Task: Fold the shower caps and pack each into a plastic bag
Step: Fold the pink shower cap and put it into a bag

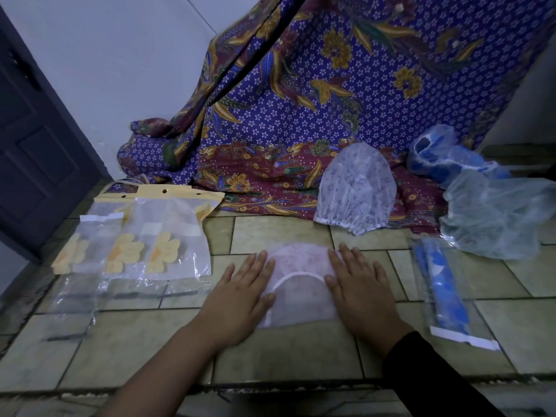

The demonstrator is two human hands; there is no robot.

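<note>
- my left hand [240,299] lies flat, fingers straight and a little spread, pressing the left side of the pink shower cap [301,305].
- my right hand [361,290] is flat in the same way, fingers straight, on the cap's right side; a black sleeve [433,371] covers that forearm.
- the pink shower cap is spread flat on the desk [301,356] between my hands, about midway along the near edge and set back from it; its white elastic band shows as an arc through the thin film.
- packed bag [445,290] with a rolled blue cap inside lies near the right edge, its white sealing strip toward me.
- empty plastic bags [135,239] with yellow flower prints and yellow header cards overlap in a fan at the left side; more clear bags lie nearer me beside them.
- white patterned cap [355,188] sits puffed up at the far edge, partly on the batik cloth [301,100].
- pale clear cap [496,218] is bunched at the far right corner, with blue caps [436,158] just behind it.
- the cloth drapes down along the far edge; a dark door [36,145] stands to the left.
</note>
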